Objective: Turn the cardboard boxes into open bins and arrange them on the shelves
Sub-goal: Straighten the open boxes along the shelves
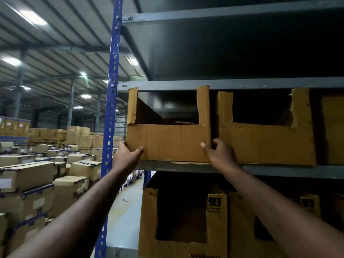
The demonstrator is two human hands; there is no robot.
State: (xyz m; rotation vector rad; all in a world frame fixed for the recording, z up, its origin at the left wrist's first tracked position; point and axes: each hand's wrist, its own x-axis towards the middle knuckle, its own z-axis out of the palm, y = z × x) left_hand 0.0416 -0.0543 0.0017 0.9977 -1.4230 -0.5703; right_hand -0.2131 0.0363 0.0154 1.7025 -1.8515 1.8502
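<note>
A brown cardboard bin [168, 141] with a cut-out front stands on the grey shelf [290, 171], at its left end beside the blue upright. My left hand [127, 155] grips its lower left corner, thumb on the front face. My right hand [218, 153] grips its lower right corner, fingers in the gap to a second cut-open bin [266, 144] standing right beside it. On the shelf below, two more cut-open bins [183, 218] [242, 226] stand side by side.
The blue perforated upright [111, 101] runs just left of the bin. An upper shelf beam [229, 84] sits close above the bin's flaps. Stacks of closed cartons [46, 175] fill the floor to the left, beyond a narrow aisle [126, 207].
</note>
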